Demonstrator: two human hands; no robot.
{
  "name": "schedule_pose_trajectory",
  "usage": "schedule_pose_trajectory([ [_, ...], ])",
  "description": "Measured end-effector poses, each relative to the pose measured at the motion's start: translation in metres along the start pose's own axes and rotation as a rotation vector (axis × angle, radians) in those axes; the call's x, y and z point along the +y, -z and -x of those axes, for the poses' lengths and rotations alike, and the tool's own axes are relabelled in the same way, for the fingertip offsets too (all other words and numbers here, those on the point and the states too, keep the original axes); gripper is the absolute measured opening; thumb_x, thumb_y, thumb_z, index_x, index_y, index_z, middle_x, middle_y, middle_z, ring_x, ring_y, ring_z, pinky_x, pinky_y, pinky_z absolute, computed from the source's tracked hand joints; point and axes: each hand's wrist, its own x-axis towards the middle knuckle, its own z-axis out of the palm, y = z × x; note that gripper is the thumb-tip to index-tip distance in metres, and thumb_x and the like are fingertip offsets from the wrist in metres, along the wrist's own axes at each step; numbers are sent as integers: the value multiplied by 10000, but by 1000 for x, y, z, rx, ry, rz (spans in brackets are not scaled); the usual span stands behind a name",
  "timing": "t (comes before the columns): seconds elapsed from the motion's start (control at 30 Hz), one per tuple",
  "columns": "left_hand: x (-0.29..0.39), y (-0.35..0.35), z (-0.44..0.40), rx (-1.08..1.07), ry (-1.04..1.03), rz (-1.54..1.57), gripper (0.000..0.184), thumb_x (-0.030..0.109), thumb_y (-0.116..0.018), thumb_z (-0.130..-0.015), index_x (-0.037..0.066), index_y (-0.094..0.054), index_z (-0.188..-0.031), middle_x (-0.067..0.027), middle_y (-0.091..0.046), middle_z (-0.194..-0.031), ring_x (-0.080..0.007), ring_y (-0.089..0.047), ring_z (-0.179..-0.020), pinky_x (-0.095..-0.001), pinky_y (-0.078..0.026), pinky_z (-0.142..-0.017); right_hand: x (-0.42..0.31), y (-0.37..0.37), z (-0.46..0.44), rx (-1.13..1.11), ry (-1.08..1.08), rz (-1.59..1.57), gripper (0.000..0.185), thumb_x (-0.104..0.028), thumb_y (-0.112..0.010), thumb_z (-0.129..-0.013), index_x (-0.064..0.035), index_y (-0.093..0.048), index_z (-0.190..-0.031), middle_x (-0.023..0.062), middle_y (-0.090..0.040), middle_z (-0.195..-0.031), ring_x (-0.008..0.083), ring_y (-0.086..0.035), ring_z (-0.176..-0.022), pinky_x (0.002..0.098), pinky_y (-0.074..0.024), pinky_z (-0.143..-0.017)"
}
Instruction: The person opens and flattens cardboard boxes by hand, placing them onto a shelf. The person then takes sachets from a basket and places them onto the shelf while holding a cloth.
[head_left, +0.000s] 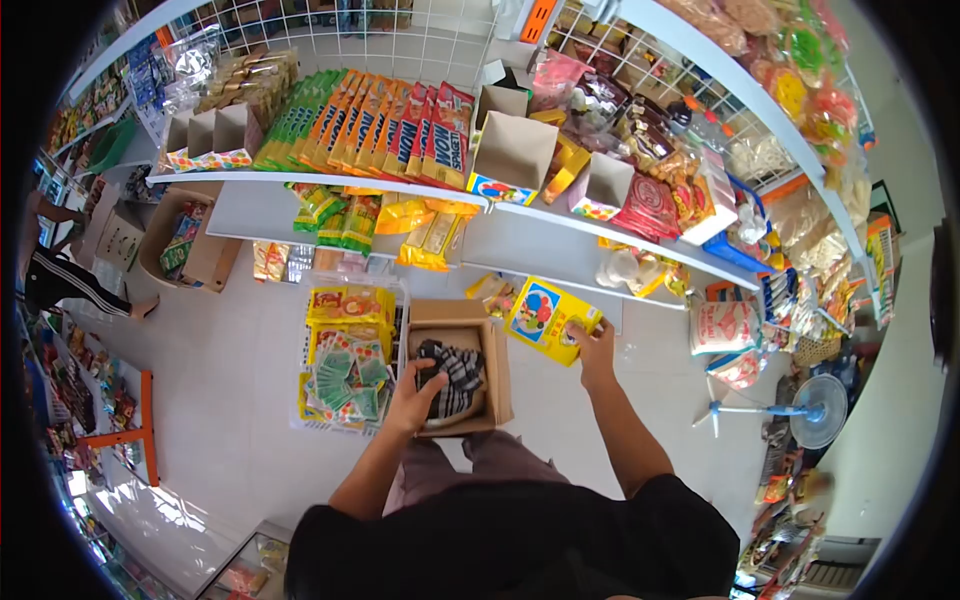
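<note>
My right hand (594,352) grips the lower right corner of a flat yellow carton (545,318) printed with a blue panel and colourful round shapes. The carton is held out in front of the lower shelf. My left hand (411,398) is closed on a dark checked cloth (455,376) inside an open cardboard box (500,388); some of its fingers are hidden. The box stands upright in front of my legs. Just left of it, a clear plastic bin (299,400) holds yellow packs and green-and-white sachets (350,372).
Ahead is a shelf (400,186) with rows of snack packets (365,120) and small open cartons (513,150). A person's leg (75,280) shows at the far left near a cardboard box (215,245). A fan (820,410) and a sack (722,325) stand right.
</note>
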Motion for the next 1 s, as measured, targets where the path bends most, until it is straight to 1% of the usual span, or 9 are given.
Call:
schedule_pose_trajectory([
  [0.07,-4,-5,-15,-59,-30,-27,369,187,-687,-878,15,-546,-1172,-67,-602,-1040,-145,-547,-976,-282,-440,-888,16,-9,-53,19,113,134,799,-112,-817,-715,3,-333,-1339,139,-517,-1174,236,-585,-1018,346,-520,-844],
  [0.13,-27,-13,-28,-63,-32,-7,348,159,-671,-887,14,-534,-1171,-66,-597,-1040,-136,-541,-980,-278,-435,-898,41,-19,-106,-73,363,322,850,-136,-854,-640,26,-358,-1311,135,-492,-1169,219,-554,-1034,345,-521,-818],
  [0.2,-55,-26,-42,-71,18,83,332,140,-659,-893,13,-530,-1171,-67,-588,-1061,-131,-532,-994,-272,-427,-906,41,-38,-155,-256,519,517,883,-123,-853,-601,14,-355,-1318,148,-459,-1188,245,-531,-1054,363,-502,-851],
  [0.23,-59,-32,-43,-38,-4,180,318,117,-643,-898,14,-524,-1175,-65,-573,-1084,-126,-518,-1011,-262,-415,-915,53,-47,-178,-174,700,660,879,-119,-851,-592,-4,-363,-1315,164,-452,-1167,290,-501,-1072,389,-462,-915],
  [0.33,-92,-40,-41,2,-17,375,308,72,-609,-905,15,-506,-1190,-62,-544,-1122,-119,-494,-1040,-249,-394,-929,60,-82,-242,-249,902,834,869,-146,-856,-608,-48,-372,-1323,199,-455,-1198,370,-474,-1130,431,-423,-996],
  [0.43,-128,-49,-35,-3,-6,529,330,40,-585,-906,15,-477,-1217,-54,-539,-1118,-118,-493,-1037,-250,-393,-925,52,-123,-284,-335,978,994,860,-169,-829,-647,-74,-372,-1369,202,-447,-1309,375,-466,-1233,436,-405,-1044],
  [0.53,-149,-51,-29,-39,64,613,357,46,-603,-898,15,-459,-1223,-46,-552,-1084,-109,-519,-997,-257,-423,-897,36,-175,-298,-366,1159,1099,768,-162,-812,-661,-54,-419,-1311,228,-492,-1246,411,-476,-1190,448,-412,-1029],
  [0.77,-167,-48,-16,-45,77,540,375,57,-636,-885,19,-459,-1212,-39,-547,-1060,-100,-519,-969,-246,-428,-866,33,-241,-345,-373,1070,1293,792,-209,-785,-711,-56,-399,-1386,185,-440,-1411,370,-426,-1303,448,-383,-1063],
  [1.0,-163,-68,-24,-41,62,613,374,77,-647,-880,23,-466,-1204,-29,-531,-1042,-101,-505,-945,-244,-414,-841,55,-257,-377,-286,1202,1517,857,-207,-780,-747,-86,-317,-1458,162,-361,-1481,339,-372,-1357,447,-341,-1099],
])
